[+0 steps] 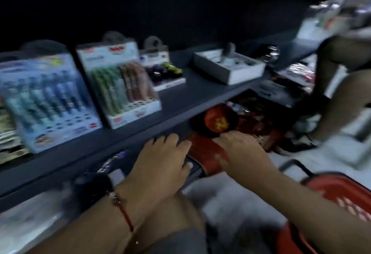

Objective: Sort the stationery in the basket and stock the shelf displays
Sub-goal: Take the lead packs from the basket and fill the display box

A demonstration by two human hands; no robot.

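Note:
Both my hands reach under the dark shelf (180,105) toward the lower level. My left hand (160,159) lies with fingers spread over a dark flat item (192,168), which is blurred. My right hand (241,153) rests on a red packet or box (202,153) below the shelf edge; whether its fingers curl round it is not clear. The red basket (339,195) with a black handle sits at lower right, beside my right forearm. Behind the hands lies a red round item with a yellow mark (217,121).
On the shelf stand a blue pen display (46,97), a green and brown pen display (124,81), a small display of dark and green items (162,71) and a white open box (230,67). More stock crowds the lower shelves at right. The view is motion-blurred.

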